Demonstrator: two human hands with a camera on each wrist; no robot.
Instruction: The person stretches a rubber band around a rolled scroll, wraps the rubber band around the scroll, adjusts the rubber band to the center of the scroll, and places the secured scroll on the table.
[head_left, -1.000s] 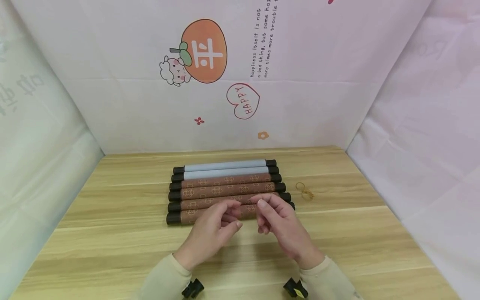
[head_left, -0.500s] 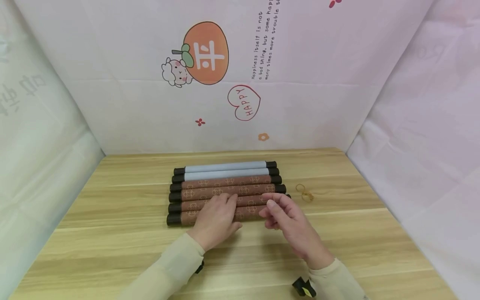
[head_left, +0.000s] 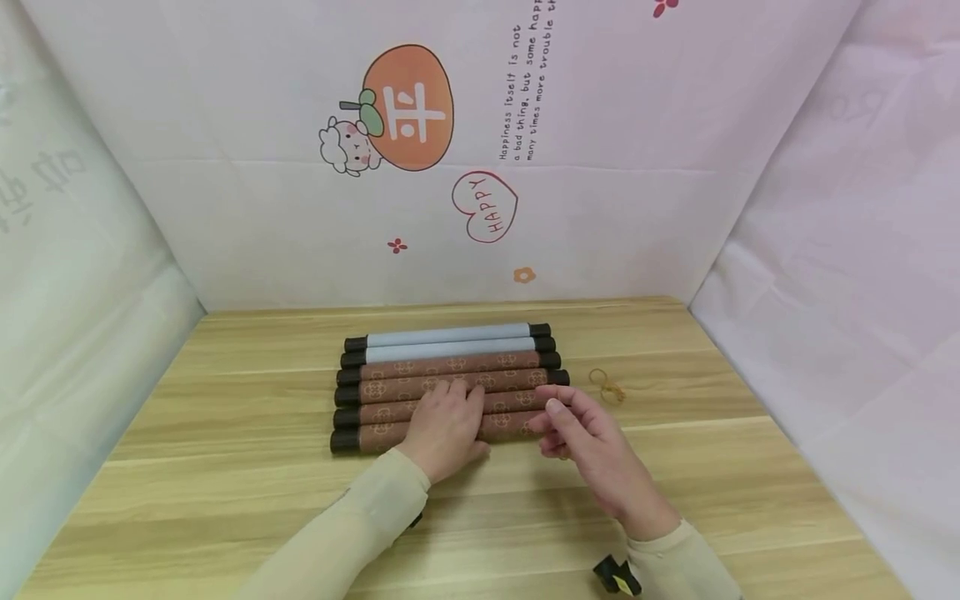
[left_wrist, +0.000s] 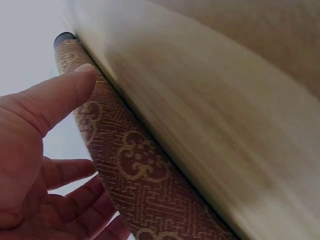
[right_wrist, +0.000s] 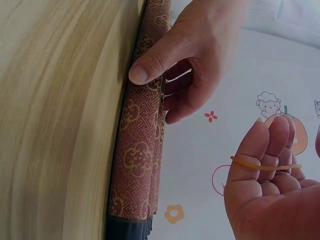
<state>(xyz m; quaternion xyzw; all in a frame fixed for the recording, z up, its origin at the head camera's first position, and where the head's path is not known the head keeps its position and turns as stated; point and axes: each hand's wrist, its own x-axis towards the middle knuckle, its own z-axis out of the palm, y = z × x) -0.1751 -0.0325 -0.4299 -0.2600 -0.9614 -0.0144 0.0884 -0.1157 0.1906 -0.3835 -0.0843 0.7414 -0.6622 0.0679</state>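
Observation:
Several rolled scrolls with black end knobs lie side by side on the table, seen in the head view. The brown patterned scroll point(head_left: 382, 439) is nearest, and two pale blue scrolls point(head_left: 450, 335) lie at the back. My left hand point(head_left: 446, 429) grips the brown scrolls near their middle, thumb on the nearest one's front side and fingers over the top. Near their right ends hovers my right hand point(head_left: 600, 450), palm turned inward and fingers loosely bent. A yellow rubber band point(right_wrist: 267, 167) lies across those fingers in the right wrist view, with the thumb apart from them.
More thin yellow rubber bands point(head_left: 613, 392) lie on the wooden table point(head_left: 225, 500) right of the scrolls. A white printed cloth point(head_left: 600, 208) stands behind, with cloth sides left and right. A black device point(head_left: 617, 575) sits by the right wrist.
My left hand has come down from in front of the scrolls onto them and shifted slightly right. My right hand has moved right, away from the left. The scrolls stay in place.

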